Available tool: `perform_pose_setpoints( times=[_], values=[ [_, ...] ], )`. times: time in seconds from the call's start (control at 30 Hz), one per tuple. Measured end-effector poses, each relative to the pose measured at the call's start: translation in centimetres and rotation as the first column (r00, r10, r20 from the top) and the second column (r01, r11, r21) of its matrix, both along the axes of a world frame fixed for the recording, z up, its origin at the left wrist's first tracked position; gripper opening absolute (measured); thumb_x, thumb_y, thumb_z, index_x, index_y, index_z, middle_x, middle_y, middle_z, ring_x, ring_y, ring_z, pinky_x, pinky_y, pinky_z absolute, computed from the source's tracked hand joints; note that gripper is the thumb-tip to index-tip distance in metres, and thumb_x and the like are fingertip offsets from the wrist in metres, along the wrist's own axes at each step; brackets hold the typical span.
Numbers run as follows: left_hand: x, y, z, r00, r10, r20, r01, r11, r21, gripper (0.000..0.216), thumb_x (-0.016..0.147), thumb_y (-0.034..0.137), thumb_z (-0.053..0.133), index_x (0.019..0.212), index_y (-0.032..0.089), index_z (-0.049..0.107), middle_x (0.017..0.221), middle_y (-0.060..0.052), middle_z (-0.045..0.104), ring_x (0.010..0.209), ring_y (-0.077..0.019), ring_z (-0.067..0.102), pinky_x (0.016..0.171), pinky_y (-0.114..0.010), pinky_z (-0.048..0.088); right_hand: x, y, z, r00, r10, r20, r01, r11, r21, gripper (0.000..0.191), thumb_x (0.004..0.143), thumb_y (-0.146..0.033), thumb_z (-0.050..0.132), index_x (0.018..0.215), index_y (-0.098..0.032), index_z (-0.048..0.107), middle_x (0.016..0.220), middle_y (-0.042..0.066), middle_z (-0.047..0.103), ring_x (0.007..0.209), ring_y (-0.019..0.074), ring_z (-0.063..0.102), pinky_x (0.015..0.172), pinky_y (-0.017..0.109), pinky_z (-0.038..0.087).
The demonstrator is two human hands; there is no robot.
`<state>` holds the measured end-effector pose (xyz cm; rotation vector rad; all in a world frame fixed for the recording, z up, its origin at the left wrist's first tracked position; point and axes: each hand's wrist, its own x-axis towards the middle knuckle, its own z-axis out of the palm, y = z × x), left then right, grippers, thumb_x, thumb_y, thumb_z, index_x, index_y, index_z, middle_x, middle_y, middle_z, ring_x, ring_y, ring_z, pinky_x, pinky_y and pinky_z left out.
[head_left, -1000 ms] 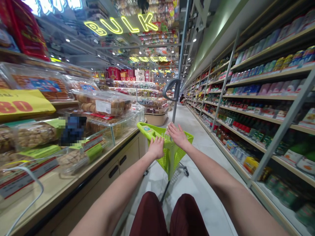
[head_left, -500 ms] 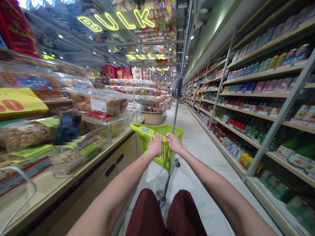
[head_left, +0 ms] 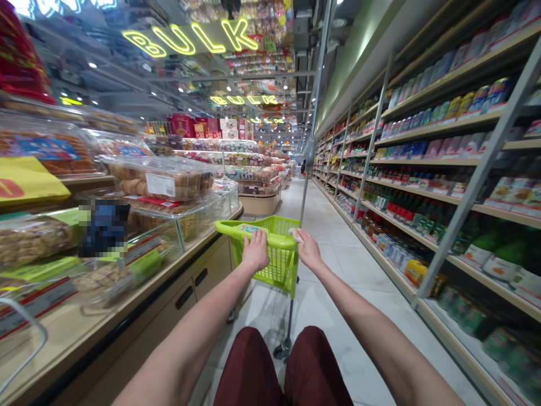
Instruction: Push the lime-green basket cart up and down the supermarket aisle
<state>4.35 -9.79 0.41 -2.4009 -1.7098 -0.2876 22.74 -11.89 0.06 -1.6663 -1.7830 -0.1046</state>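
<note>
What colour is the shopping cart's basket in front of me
Bright lime green; the basket shows best in the head view.

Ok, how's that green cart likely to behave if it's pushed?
The green cart probably rolls readily, since wheels show beneath it. Its perforated, plastic-looking build suggests it's fairly stiff and light for its size. The tall pole, which appears to rise from it, might make it sway or tip if shoved sideways.
</note>
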Motion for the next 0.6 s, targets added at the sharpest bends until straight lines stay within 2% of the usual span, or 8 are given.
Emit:
perform_pose_setpoints(
  times=[0.07,0.13,0.2,0.27,0.43,0.5,0.6],
  values=[
    [0.2,-0.1,0.2,0.999,-0.045,-0.013,0.045,0.999,-0.011,0.08,0.067,0.031,0.048,0.137,0.01,0.015,0.147,-0.011,0.009,0.135,-0.0242,0.006,0.108,-0.05,0.009,-1.8,-0.4,0.3,0.998,0.055,0.039,-0.056,0.998,0.033,0.048,0.077,-0.008,0.032,0.121,-0.014,0.049,0.129,0.006,0.045,0.122,0.014,0.036,0.104,0.028,0.029],
    [0.0,-0.1,0.4,0.996,-0.083,-0.027,0.083,0.996,-0.014,0.078,0.068,0.031,0.048,0.137,0.012,0.017,0.147,-0.009,0.012,0.135,-0.0231,0.009,0.108,-0.05,0.008,-3.0,-0.9,0.4,0.99,0.084,0.117,-0.088,0.996,0.025,0.048,0.076,-0.009,0.034,0.12,-0.019,0.05,0.132,0.004,0.042,0.125,0.0176,0.032,0.104,0.036,0.027],
    [-1.0,0.2,0.4,0.999,-0.038,-0.011,0.038,0.999,-0.008,0.076,0.069,0.03,0.046,0.137,0.013,0.017,0.146,-0.009,0.013,0.135,-0.0233,0.01,0.108,-0.051,0.009,-3.2,-1.4,0.4,0.979,0.064,0.191,-0.063,0.998,-0.012,0.049,0.076,-0.01,0.035,0.122,-0.024,0.048,0.134,0.003,0.039,0.127,0.0206,0.028,0.103,0.044,0.024],
    [-2.4,0.7,0.1,0.998,0.057,0.023,-0.057,0.998,0.004,0.076,0.069,0.028,0.045,0.137,0.014,0.015,0.146,-0.009,0.013,0.134,-0.0251,0.011,0.107,-0.053,0.012,-2.3,-1.7,0.3,0.972,0.018,0.233,-0.008,0.999,-0.043,0.051,0.077,-0.009,0.033,0.124,-0.025,0.045,0.135,0.004,0.038,0.127,0.0208,0.028,0.102,0.049,0.02],
    [-5.1,1.6,-0.7,0.976,0.198,0.092,-0.197,0.98,-0.023,0.077,0.067,0.028,0.045,0.137,0.014,0.016,0.146,-0.012,0.015,0.133,-0.0255,0.014,0.106,-0.054,0.015,0.0,-1.4,0.5,0.969,-0.101,0.226,0.116,0.992,-0.053,0.049,0.077,-0.01,0.032,0.123,-0.025,0.045,0.133,0.005,0.041,0.124,0.0207,0.031,0.1,0.049,0.021],
    [-5.2,1.7,-0.8,0.974,0.205,0.1,-0.203,0.979,-0.036,0.076,0.068,0.027,0.044,0.137,0.014,0.016,0.146,-0.011,0.013,0.134,-0.0252,0.013,0.106,-0.054,0.015,-0.3,-1.3,0.7,0.969,-0.13,0.209,0.142,0.989,-0.044,0.047,0.078,-0.011,0.032,0.12,-0.024,0.047,0.132,0.006,0.041,0.124,0.0209,0.03,0.099,0.047,0.023],
    [-4.6,1.3,-0.8,0.979,0.185,0.082,-0.184,0.983,-0.027,0.077,0.067,0.028,0.044,0.137,0.014,0.015,0.147,-0.011,0.01,0.134,-0.0271,0.009,0.105,-0.056,0.014,-2.2,-1.1,0.6,0.974,-0.076,0.215,0.086,0.995,-0.039,0.048,0.078,-0.012,0.032,0.122,-0.024,0.046,0.133,0.005,0.04,0.126,0.0201,0.029,0.101,0.047,0.022]
  ],
)
